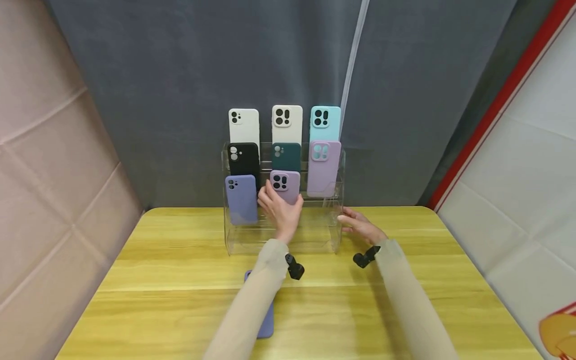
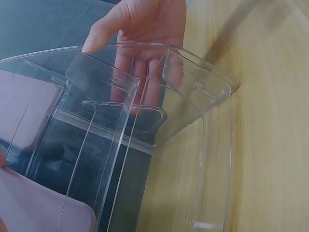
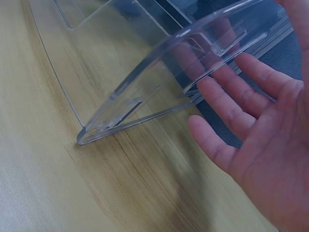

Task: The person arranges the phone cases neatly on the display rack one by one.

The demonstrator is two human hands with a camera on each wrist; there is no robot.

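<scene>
A clear acrylic tiered stand (image 1: 315, 235) bears several phone cases in three columns. My left hand (image 1: 284, 212) grips a light purple phone case (image 1: 290, 186) by its sides, at the middle of the front row. In the left wrist view only the fingertips show beside that purple case (image 2: 38, 208). My right hand (image 1: 360, 226) is at the stand's right side, its thumb near the front edge. In the right wrist view its fingers (image 3: 231, 106) are extended along the outside of the clear side panel (image 3: 145, 77).
A blue-purple case (image 1: 243, 200) and a black case (image 1: 244, 159) stand left of the left hand. Above are white, cream, dark green and turquoise cases, with another purple one (image 1: 323, 175) at right. A blue-purple case (image 1: 267, 322) lies on the wooden table (image 1: 157, 280), partly under the left sleeve.
</scene>
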